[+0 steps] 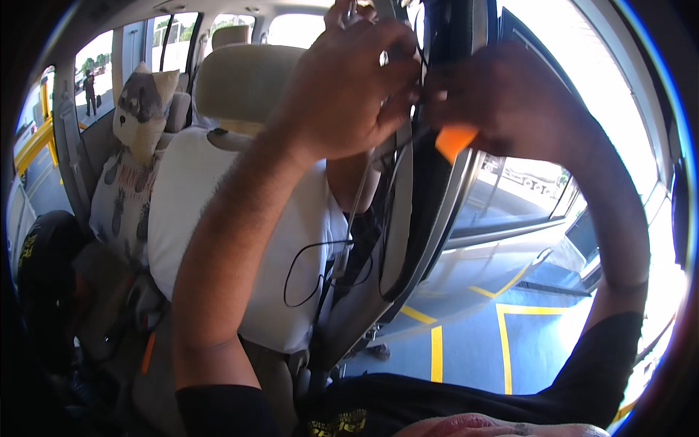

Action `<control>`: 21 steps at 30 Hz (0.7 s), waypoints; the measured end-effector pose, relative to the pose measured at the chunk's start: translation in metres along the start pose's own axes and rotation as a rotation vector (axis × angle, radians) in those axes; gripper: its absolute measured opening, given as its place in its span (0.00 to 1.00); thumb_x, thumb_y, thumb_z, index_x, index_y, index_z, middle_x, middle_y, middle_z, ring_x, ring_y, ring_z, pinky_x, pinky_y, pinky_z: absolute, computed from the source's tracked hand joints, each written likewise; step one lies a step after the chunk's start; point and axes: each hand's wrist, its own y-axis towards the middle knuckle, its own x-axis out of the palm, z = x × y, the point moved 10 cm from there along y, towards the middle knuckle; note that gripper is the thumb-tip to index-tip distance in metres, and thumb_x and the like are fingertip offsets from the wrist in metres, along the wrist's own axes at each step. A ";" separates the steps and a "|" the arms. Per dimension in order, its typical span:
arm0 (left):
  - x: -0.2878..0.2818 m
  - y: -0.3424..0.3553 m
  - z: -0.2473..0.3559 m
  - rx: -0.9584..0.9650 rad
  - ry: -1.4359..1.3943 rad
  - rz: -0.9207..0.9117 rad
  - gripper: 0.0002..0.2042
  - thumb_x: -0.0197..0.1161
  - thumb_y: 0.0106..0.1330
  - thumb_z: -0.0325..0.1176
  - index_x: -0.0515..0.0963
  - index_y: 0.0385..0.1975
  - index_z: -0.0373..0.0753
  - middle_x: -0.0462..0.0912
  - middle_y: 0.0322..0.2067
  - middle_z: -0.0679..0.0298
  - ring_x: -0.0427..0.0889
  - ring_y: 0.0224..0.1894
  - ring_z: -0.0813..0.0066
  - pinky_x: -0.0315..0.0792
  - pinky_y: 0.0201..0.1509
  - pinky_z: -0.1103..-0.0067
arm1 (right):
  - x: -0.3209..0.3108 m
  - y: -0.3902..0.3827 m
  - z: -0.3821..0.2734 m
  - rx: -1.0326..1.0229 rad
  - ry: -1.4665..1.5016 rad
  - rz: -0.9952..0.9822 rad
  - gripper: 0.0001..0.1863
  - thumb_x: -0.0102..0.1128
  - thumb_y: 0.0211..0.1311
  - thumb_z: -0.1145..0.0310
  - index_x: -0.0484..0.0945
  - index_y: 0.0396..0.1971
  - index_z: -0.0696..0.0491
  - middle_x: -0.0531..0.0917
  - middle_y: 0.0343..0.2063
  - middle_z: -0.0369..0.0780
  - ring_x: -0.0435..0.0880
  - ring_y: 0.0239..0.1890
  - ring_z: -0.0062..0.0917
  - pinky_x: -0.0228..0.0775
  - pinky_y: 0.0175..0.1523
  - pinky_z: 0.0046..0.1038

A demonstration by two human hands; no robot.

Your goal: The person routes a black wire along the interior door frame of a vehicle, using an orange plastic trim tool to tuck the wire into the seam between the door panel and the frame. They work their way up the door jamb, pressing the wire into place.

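My left hand (357, 91) is raised at the door pillar (448, 95), its fingers closed around a thin black cable (394, 175) there. Facing it from the other side, my right hand (506, 102) is closed on an orange flat plastic tool (456, 143); its wedge-like end sticks out under the fingers. Motion blurs the right hand slightly, and its fingertips nearly meet the left ones. More of the black cable hangs in a loose loop (285, 280) beside the front seat. Behind my left wrist, part of another person's arm (351, 182) shows.
A front seat (218, 197) with a white cover and beige headrest (237, 80) fills the middle. A dog-shaped cushion (143, 109) rests on the other seat. Another dark-clothed person (47, 255) leans in at left. The open car door (524, 197) stands right, over blue floor with yellow lines (437, 353).
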 end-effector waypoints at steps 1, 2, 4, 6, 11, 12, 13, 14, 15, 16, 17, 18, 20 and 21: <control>0.000 -0.001 0.002 -0.005 -0.004 0.003 0.10 0.70 0.55 0.32 0.83 0.38 0.42 0.77 0.48 0.66 0.81 0.49 0.61 0.76 0.55 0.62 | -0.003 -0.001 0.004 -0.025 -0.006 0.019 0.22 0.78 0.38 0.74 0.87 0.40 0.46 0.87 0.44 0.36 0.88 0.43 0.33 0.78 0.47 0.37; 0.006 -0.004 0.000 -0.035 0.040 -0.133 0.16 0.71 0.60 0.33 0.82 0.48 0.41 0.78 0.53 0.61 0.81 0.53 0.59 0.77 0.56 0.63 | 0.004 0.000 0.014 0.034 -0.001 -0.068 0.24 0.77 0.42 0.75 0.87 0.45 0.45 0.87 0.44 0.37 0.87 0.46 0.35 0.78 0.49 0.38; 0.013 0.003 -0.007 -0.134 -0.160 -0.172 0.09 0.69 0.64 0.36 0.81 0.39 0.40 0.75 0.49 0.60 0.81 0.49 0.58 0.76 0.54 0.61 | 0.006 0.004 0.016 -0.013 0.011 -0.111 0.17 0.72 0.52 0.72 0.87 0.45 0.46 0.88 0.42 0.39 0.88 0.46 0.36 0.80 0.51 0.37; 0.007 -0.003 -0.005 -0.115 -0.071 -0.161 0.11 0.70 0.63 0.37 0.80 0.42 0.41 0.75 0.49 0.60 0.81 0.50 0.58 0.78 0.52 0.62 | 0.004 0.016 0.006 0.017 -0.038 -0.153 0.14 0.66 0.56 0.72 0.87 0.44 0.46 0.88 0.36 0.39 0.89 0.42 0.35 0.81 0.46 0.37; 0.004 -0.002 0.004 -0.030 0.091 -0.208 0.17 0.71 0.63 0.38 0.79 0.49 0.43 0.74 0.50 0.60 0.81 0.53 0.56 0.77 0.57 0.60 | 0.017 0.012 0.004 0.178 -0.151 -0.373 0.11 0.61 0.58 0.72 0.88 0.40 0.48 0.87 0.32 0.40 0.89 0.36 0.35 0.81 0.42 0.38; 0.003 0.000 0.007 -0.088 0.042 -0.304 0.18 0.71 0.63 0.38 0.79 0.51 0.43 0.73 0.54 0.59 0.80 0.55 0.55 0.76 0.59 0.59 | 0.017 0.011 0.001 0.199 -0.152 -0.405 0.11 0.60 0.58 0.72 0.87 0.39 0.49 0.87 0.31 0.40 0.89 0.36 0.36 0.81 0.42 0.38; 0.005 -0.005 0.008 -0.092 0.074 -0.300 0.20 0.70 0.63 0.38 0.78 0.53 0.43 0.72 0.56 0.58 0.79 0.57 0.55 0.76 0.60 0.59 | 0.018 0.008 -0.003 0.218 -0.149 -0.436 0.10 0.60 0.58 0.72 0.87 0.38 0.49 0.87 0.31 0.40 0.88 0.35 0.36 0.81 0.41 0.38; 0.008 -0.006 0.011 -0.084 0.098 -0.283 0.21 0.70 0.63 0.38 0.77 0.56 0.42 0.72 0.59 0.57 0.79 0.59 0.54 0.75 0.61 0.60 | 0.016 0.003 -0.007 0.253 -0.127 -0.479 0.10 0.60 0.58 0.72 0.87 0.37 0.49 0.87 0.31 0.40 0.88 0.34 0.36 0.81 0.41 0.38; 0.006 -0.002 0.015 -0.138 -0.035 -0.303 0.22 0.69 0.64 0.37 0.77 0.57 0.41 0.71 0.61 0.57 0.78 0.60 0.54 0.75 0.62 0.60 | 0.013 -0.001 -0.008 0.278 -0.064 -0.543 0.10 0.59 0.59 0.72 0.86 0.38 0.50 0.86 0.31 0.40 0.88 0.34 0.37 0.82 0.41 0.38; 0.011 -0.009 0.019 -0.050 0.007 -0.168 0.23 0.67 0.65 0.35 0.75 0.59 0.37 0.70 0.62 0.55 0.78 0.60 0.52 0.74 0.63 0.60 | 0.010 -0.006 -0.009 0.308 0.000 -0.608 0.10 0.58 0.59 0.72 0.85 0.39 0.51 0.86 0.32 0.41 0.88 0.34 0.37 0.82 0.42 0.38; 0.015 -0.013 0.020 -0.089 -0.068 -0.134 0.24 0.66 0.65 0.33 0.73 0.61 0.36 0.70 0.63 0.54 0.77 0.61 0.52 0.73 0.64 0.59 | 0.010 -0.009 -0.010 0.333 0.070 -0.667 0.10 0.58 0.60 0.72 0.85 0.39 0.51 0.86 0.33 0.41 0.88 0.34 0.38 0.82 0.42 0.38; 0.010 -0.018 0.019 -0.140 -0.110 -0.123 0.25 0.66 0.65 0.32 0.71 0.62 0.34 0.69 0.64 0.53 0.76 0.62 0.52 0.73 0.65 0.58 | 0.017 -0.008 -0.012 0.349 0.119 -0.586 0.10 0.58 0.60 0.72 0.84 0.40 0.52 0.86 0.34 0.42 0.88 0.34 0.39 0.82 0.43 0.38; 0.009 -0.045 0.024 -0.299 -0.210 -0.048 0.24 0.66 0.66 0.29 0.71 0.60 0.33 0.74 0.58 0.51 0.80 0.57 0.56 0.76 0.60 0.62 | 0.022 -0.002 -0.014 0.289 0.175 -0.404 0.09 0.59 0.61 0.71 0.84 0.40 0.53 0.85 0.37 0.42 0.87 0.39 0.41 0.81 0.46 0.40; 0.008 -0.055 0.029 -0.361 -0.283 0.018 0.23 0.67 0.66 0.28 0.71 0.59 0.32 0.76 0.55 0.51 0.82 0.55 0.58 0.77 0.58 0.63 | 0.017 -0.003 -0.014 0.272 0.185 -0.333 0.09 0.59 0.62 0.70 0.83 0.40 0.54 0.85 0.39 0.43 0.87 0.41 0.41 0.81 0.48 0.41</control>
